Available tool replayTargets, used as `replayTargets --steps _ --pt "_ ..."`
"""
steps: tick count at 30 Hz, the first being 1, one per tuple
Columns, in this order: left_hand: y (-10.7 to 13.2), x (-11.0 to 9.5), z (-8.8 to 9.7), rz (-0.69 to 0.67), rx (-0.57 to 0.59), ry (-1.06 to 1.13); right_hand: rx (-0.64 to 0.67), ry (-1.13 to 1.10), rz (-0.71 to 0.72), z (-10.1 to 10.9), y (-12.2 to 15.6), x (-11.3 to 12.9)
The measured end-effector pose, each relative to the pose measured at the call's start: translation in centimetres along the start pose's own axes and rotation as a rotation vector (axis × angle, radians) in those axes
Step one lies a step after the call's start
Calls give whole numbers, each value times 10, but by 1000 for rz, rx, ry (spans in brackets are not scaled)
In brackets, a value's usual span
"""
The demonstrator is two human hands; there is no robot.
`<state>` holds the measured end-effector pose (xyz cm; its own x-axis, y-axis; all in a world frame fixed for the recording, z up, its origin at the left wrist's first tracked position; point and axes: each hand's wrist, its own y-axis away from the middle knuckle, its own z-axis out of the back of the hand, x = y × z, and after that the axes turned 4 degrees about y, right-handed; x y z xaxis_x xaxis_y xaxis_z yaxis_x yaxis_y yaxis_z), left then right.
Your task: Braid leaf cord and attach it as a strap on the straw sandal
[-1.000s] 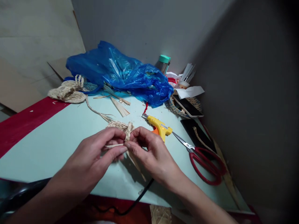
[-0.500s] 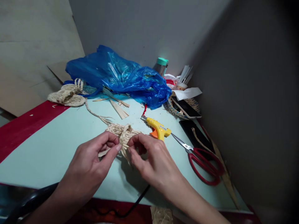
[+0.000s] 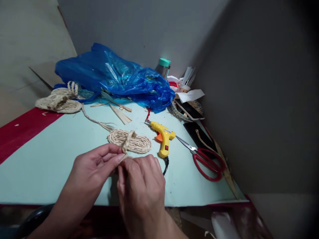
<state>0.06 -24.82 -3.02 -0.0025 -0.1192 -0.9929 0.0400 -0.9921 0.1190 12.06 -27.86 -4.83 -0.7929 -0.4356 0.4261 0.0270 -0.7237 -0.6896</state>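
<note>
A small coiled sole of braided straw (image 3: 138, 142) lies flat on the pale green table cover, with a twisted straw strap (image 3: 128, 141) crossing over it. My left hand (image 3: 96, 169) pinches the near end of that strap between thumb and forefinger. Close against it, my right hand (image 3: 142, 182) is closed over the same loose strands, its fingertips mostly hidden behind its own back. To the right rest a yellow glue gun (image 3: 163, 136) and red-handled scissors (image 3: 206, 162). A loose braid tail (image 3: 94, 121) leads from the sole toward the back left.
A crumpled blue plastic bag (image 3: 117, 76) fills the back. Woven straw slippers (image 3: 59, 99) sit at the far left, and flat straw strips (image 3: 121, 114) lie before the bag. A basket with a phone (image 3: 190, 110) stands at the back right, near a green-lidded jar (image 3: 163, 68).
My right hand has moved from the sole's right side down and left, next to my left hand, turning its back up. More of the sole and glue gun shows. The view has shifted slightly.
</note>
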Motion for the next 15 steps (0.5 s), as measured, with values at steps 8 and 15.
replayTargets --steps 8,15 --pt "-3 15 18 74 -72 69 158 -182 -78 10 3 5" --pt "4 5 10 -41 -84 -122 278 -450 -392 27 -24 -13"
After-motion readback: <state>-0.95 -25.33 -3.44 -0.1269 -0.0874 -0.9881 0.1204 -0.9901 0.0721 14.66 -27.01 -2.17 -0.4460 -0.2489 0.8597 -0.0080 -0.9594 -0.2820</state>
